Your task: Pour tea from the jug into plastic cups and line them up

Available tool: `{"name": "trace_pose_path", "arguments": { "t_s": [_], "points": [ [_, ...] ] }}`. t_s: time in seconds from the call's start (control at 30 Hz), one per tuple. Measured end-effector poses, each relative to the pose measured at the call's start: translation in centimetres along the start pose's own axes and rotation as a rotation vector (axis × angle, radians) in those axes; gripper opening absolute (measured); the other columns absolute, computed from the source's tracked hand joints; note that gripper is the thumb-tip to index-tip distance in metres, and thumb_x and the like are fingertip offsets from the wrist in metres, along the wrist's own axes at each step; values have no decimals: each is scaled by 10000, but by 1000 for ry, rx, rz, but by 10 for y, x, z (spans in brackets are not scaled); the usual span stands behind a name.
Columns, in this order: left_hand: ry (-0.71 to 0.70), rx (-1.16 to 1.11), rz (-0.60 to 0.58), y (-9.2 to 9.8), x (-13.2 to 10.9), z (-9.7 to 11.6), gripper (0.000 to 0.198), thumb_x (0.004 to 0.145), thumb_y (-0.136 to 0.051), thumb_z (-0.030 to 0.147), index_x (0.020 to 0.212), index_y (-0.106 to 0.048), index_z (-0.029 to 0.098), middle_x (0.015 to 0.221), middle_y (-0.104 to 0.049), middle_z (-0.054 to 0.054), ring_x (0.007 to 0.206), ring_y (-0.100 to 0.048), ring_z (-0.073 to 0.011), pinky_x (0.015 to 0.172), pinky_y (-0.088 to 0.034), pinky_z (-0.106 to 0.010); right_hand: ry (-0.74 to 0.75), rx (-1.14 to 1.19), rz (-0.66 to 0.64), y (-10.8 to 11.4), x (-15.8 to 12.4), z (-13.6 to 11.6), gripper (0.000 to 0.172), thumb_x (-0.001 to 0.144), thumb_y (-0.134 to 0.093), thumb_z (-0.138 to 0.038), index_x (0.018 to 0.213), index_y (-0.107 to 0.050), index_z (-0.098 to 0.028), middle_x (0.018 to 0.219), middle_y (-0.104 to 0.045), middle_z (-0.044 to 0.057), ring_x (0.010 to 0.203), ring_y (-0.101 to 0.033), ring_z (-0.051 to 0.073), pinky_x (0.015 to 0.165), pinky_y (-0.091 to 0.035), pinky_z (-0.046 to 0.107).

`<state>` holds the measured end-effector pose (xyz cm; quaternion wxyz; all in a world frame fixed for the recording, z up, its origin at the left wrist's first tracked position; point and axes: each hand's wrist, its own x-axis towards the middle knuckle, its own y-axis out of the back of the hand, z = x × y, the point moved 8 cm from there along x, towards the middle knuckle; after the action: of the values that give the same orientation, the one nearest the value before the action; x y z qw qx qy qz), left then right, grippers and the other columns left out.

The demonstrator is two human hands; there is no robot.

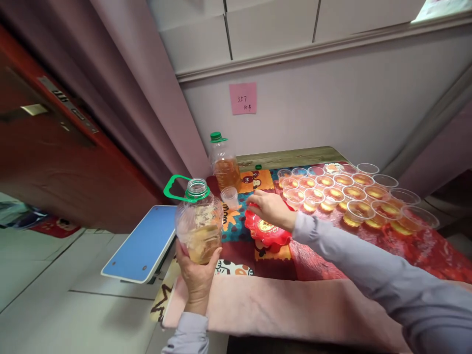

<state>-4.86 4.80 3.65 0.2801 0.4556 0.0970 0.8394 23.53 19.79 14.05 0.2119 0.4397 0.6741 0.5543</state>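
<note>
My left hand (197, 268) is wrapped round the lower part of a clear plastic jug (202, 241), part filled with pale amber liquid. Its mouth is uncapped, and a green handle ring circles the neck. My right hand (271, 209) reaches over a red scalloped dish (269, 230), fingers curled down at the dish's far left side. The fingertips are partly hidden, so what they grip cannot be made out. Just left of them stands a clear plastic cup (229, 198). Behind it is a second jug (226, 172) with darker amber liquid and a green cap.
Rows of clear cups (334, 195) with amber liquid cover the table's right side. A green cap (258, 167) lies near the back edge. To the left is a small blue board (142, 246). The wall (295, 108) rises behind the table; pink cloth (273, 302) lines its front.
</note>
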Motion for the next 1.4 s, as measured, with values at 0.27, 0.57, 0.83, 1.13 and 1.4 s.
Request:
{"name": "trace_pose_path", "arguments": {
  "t_s": [0.27, 0.57, 0.83, 1.13, 1.4],
  "points": [
    [-9, 14, 6, 2, -5, 1, 1295, 699, -965, 625, 1709, -327, 123, 1579, -552, -286, 1463, -589, -452, 1215, -495, -587, 9, -54, -149, -40, 85, -36, 379, 1117, -526, -260, 1453, -688, -192, 1472, -682, 173, 1197, -771, 291, 916, -595, 354],
    [29, 8, 12, 1, -5, 2, 1320, 685, -965, 645, 1718, -328, 126, 1559, -580, -279, 1428, -619, -454, 1203, -504, -591, 7, -42, -180, -53, 89, -35, 351, 1109, -479, -176, 1307, -768, -161, 1286, -805, 187, 1179, -783, 295, 933, -582, 344],
    [18, 11, -2, 2, -4, 4, 1305, 702, -954, 648, 1719, -320, 130, 1573, -568, -281, 1440, -614, -447, 1193, -517, -577, -34, 32, -88, -58, 93, -24, 281, 1088, -556, -211, 1087, -836, -178, 1123, -843, 130, 1054, -778, 256, 867, -533, 297],
    [20, 22, 9, 1, -4, 1, 1309, 688, -954, 664, 1709, -334, 128, 1571, -571, -282, 1448, -607, -445, 1199, -512, -571, 19, 92, -67, -59, 91, -23, 258, 1078, -576, -148, 1215, -791, -188, 1259, -810, 106, 1131, -744, 208, 935, -511, 257],
    [25, 21, 0, 2, -3, 4, 1303, 699, -950, 659, 1710, -328, 121, 1567, -574, -293, 1439, -617, -451, 1186, -524, -576, -7, 85, -106, -56, 92, -19, 251, 1076, -589, -227, 1103, -838, -223, 1095, -842, 89, 1029, -766, 252, 837, -508, 295]
  ]
}}
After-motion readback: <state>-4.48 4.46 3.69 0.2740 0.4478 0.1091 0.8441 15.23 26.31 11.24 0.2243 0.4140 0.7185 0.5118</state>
